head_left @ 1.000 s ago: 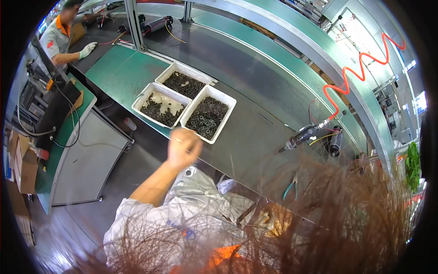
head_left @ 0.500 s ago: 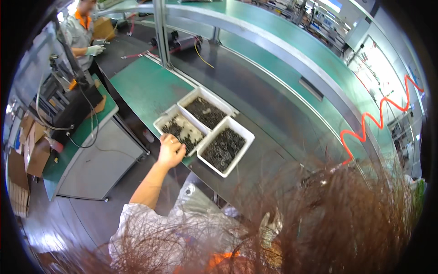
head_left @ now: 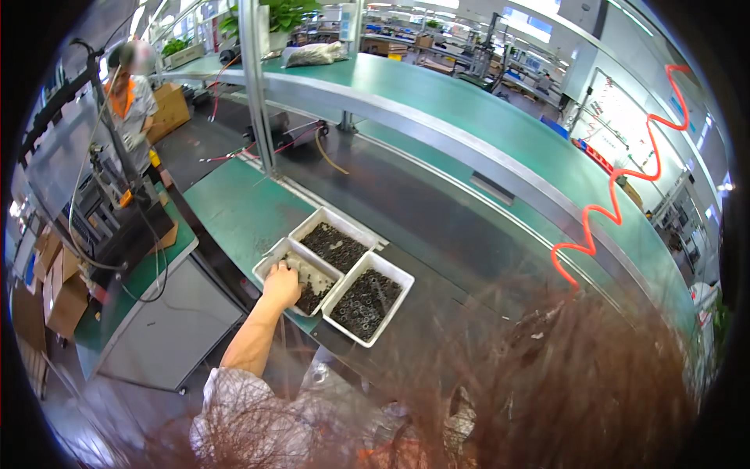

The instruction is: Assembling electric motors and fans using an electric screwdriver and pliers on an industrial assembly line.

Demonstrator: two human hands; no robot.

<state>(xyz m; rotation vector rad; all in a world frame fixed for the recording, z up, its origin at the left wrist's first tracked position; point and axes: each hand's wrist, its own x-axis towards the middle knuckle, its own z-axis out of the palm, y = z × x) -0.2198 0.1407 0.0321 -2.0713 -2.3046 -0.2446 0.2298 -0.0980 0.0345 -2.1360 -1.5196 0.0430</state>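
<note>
My left hand [head_left: 281, 286], bare, reaches into the left white bin [head_left: 260, 270]. Its fingers are curled down among small dark parts [head_left: 307, 302], thinly scattered over the pale bottom. The fingertips are hidden, so what they grip does not show. Behind that bin a second white bin [head_left: 303, 227] holds a thicker layer of dark parts [head_left: 336, 245]. A third white bin [head_left: 406, 283], on the right, is filled with small dark ring-shaped parts [head_left: 366, 305]. My right hand [head_left: 461, 414], seemingly gloved, is low in the picture, mostly covered by hair; its fingers cannot be made out.
The bins stand on a green-topped bench [head_left: 226, 199] beside a dark belt surface [head_left: 406, 191]. A metal post [head_left: 254, 94] and a raised green shelf [head_left: 437, 102] stand beyond. A red coiled hose [head_left: 598, 215] hangs at right. A co-worker [head_left: 133, 109] stands at far left near machinery.
The view has tilted up, showing more of the room behind. My left hand has moved from the bin's near edge farther into the left bin. My right hand is now more covered by hair.
</note>
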